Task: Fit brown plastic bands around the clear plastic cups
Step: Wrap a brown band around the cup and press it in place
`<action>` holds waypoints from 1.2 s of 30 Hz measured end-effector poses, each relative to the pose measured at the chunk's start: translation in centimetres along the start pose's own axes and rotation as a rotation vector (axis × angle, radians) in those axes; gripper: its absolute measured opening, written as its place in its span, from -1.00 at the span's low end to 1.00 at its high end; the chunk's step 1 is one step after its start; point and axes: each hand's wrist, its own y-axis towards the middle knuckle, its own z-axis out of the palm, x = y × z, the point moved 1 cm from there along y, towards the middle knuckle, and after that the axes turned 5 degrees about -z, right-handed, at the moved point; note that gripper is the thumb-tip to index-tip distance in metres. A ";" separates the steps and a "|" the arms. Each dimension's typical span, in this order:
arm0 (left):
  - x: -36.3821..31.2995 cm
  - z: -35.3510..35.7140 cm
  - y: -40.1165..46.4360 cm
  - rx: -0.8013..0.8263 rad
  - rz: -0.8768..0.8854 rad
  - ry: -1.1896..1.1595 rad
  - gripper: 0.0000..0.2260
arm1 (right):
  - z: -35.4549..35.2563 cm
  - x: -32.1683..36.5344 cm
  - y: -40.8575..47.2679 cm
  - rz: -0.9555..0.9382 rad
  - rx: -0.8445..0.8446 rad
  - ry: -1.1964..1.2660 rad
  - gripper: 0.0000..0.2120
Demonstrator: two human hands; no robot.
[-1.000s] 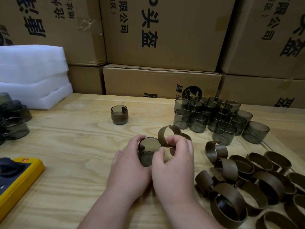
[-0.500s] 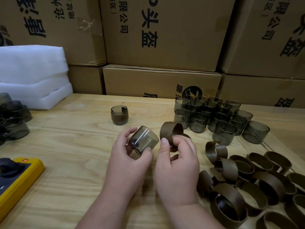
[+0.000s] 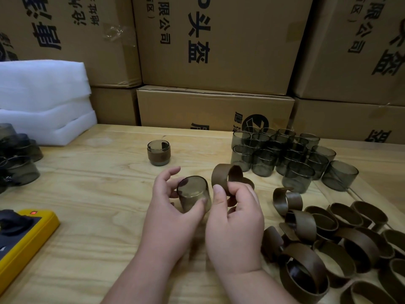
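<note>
A person's left hand grips a clear smoky cup with thumb and fingers curled round it, just above the wooden table. The right hand pinches 1 brown band just beside the cup, not yet around it. This looks like the lining-up step; next, the band's opening likely needs to be brought over the cup's end and slid on.

Cup now base-up, nearer the band.
</note>
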 end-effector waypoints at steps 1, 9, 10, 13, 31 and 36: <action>0.0 0.1 0.0 0.014 0.008 0.013 -0.34 | 0.0 0.0 0.0 0.001 0.006 0.000 -0.96; 0.1 0.3 -0.2 0.144 0.049 0.072 -0.28 | 0.1 -0.5 -0.1 0.034 0.033 0.045 -0.69; 0.0 0.3 -0.3 0.158 0.052 0.069 -0.27 | 0.1 -0.5 -0.1 0.056 0.030 0.067 -0.67; -0.3 0.2 -0.4 0.159 0.096 0.055 -0.32 | 0.0 -0.4 -0.1 0.093 0.024 0.161 -0.75; -2.4 -0.1 -1.2 0.105 0.270 -0.108 -0.60 | -0.3 -0.3 -0.3 0.059 0.078 0.319 -0.69; -1.9 -0.1 -0.7 0.019 0.126 -0.311 -0.69 | -0.3 -0.4 -0.4 0.111 0.120 0.347 -0.42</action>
